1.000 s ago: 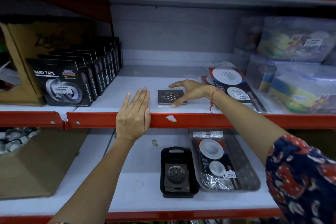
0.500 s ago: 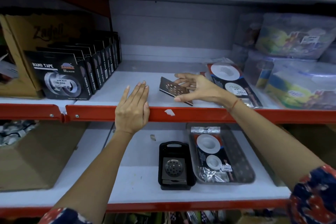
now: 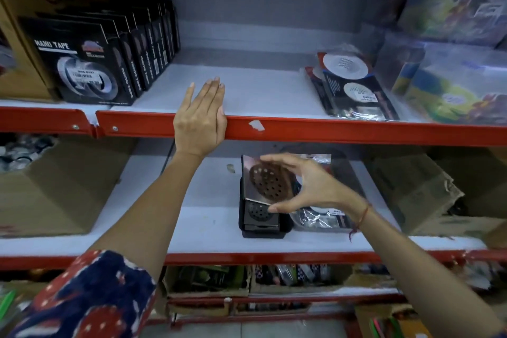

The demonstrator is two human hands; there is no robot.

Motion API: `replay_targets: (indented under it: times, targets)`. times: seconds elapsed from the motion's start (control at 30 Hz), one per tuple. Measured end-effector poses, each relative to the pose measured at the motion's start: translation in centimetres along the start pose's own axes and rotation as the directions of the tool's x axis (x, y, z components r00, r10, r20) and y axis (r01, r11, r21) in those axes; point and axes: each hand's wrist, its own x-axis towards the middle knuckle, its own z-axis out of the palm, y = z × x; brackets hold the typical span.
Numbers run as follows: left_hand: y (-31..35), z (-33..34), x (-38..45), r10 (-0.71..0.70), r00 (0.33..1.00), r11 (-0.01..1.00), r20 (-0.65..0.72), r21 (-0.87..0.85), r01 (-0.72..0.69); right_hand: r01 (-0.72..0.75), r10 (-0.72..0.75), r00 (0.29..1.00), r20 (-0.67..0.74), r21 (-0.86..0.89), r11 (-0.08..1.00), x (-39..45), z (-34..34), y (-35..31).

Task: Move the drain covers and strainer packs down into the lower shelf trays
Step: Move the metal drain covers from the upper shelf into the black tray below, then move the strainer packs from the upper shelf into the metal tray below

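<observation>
The right hand (image 3: 307, 186) pinches the shiny drain cover (image 3: 263, 181) by its edges, tilted over the black tray (image 3: 262, 230). It looks stiff, thin and slippery. The left hand (image 3: 200, 118) rests flat on the upper shelf (image 3: 274, 90).

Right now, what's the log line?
right hand: holds drain cover above black tray | left hand: on shelf edge
</observation>
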Motion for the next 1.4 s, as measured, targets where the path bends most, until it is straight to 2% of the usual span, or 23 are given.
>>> replay_targets:
  times: [0.2,0.33,0.63,0.8,0.93,1.1,1.17,1.23,1.27,1.33,1.4]
  targets:
    - [-0.3,0.4,0.0,0.023,0.999,1.000,-0.037,0.003,-0.023,-0.142,0.166,0.985,0.050,-0.313,0.939,5.0,5.2,8.0]
    - [-0.4,0.6,0.0,0.047,0.997,0.999,-0.066,0.007,-0.047,-0.235,0.310,0.941,0.132,-0.405,0.884,8.0,7.4,11.9]
    - [-0.4,0.8,-0.1,0.068,0.995,0.998,-0.077,0.009,-0.068,-0.227,0.409,0.876,0.254,-0.530,0.817,11.5,8.7,14.2]
    - [-0.4,0.5,0.1,0.059,0.997,0.998,-0.052,-0.011,-0.060,-0.200,0.379,0.893,0.241,-0.543,0.816,10.8,8.6,13.3]
    - [-0.2,0.2,0.1,0.034,0.999,0.999,-0.036,-0.031,-0.036,-0.090,0.223,0.950,0.220,-0.492,0.866,8.6,7.0,10.1]
    - [0.3,-0.4,0.3,-0.032,0.999,0.993,-0.008,-0.116,0.031,0.043,-0.013,0.997,0.081,-0.384,0.922,4.9,2.3,4.1]
    - [0.9,-1.1,0.6,-0.145,0.989,0.974,0.041,-0.169,0.150,0.087,-0.092,0.996,0.003,-0.346,0.934,3.6,0.1,1.9]
    - [1.8,-2.2,1.9,-0.311,0.941,0.919,0.130,-0.213,0.333,0.136,-0.168,0.981,-0.094,-0.275,0.952,2.6,-2.3,-0.2]
    - [2.3,-2.6,2.8,-0.377,0.904,0.874,0.202,-0.245,0.419,0.148,-0.177,0.973,-0.148,-0.184,0.972,2.1,-3.5,-1.1]
    - [3.6,-2.9,5.5,-0.404,0.841,0.786,0.359,-0.334,0.520,0.162,-0.147,0.954,-0.263,0.037,0.986,1.6,-6.4,-2.3]
    - [5.0,-2.1,8.3,-0.376,0.801,0.703,0.466,-0.419,0.574,0.196,-0.133,0.903,-0.409,0.115,0.974,1.8,-9.6,-2.6]
